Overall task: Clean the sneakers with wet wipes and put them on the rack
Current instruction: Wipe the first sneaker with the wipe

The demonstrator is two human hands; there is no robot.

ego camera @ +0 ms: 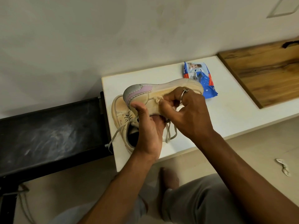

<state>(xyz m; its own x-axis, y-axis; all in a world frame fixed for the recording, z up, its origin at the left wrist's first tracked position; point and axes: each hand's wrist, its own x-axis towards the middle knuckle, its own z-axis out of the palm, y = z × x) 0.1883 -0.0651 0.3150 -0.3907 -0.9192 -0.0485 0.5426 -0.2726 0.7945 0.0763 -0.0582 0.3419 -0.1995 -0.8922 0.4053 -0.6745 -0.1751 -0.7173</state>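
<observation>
While the left hand (pixel 148 131) grips one sneaker (pixel 145 92) from below, held on its side above the table (pixel 226 110) with the sole facing away, the right hand (pixel 189 110) pinches a crumpled wipe (pixel 157 99) against its side. The second sneaker (pixel 120 113) lies on the table just beneath, the wipes pack (pixel 200 76) behind it. A black rack (pixel 48 126) stands beside the table's left end.

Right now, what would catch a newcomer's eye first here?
The beige sneaker held up mid-frame, left hand gripping it from below while the right hand pinches a bunched wipe against its side. Behind it, the blue wipes pack on the white table; the black rack sits left.
</observation>
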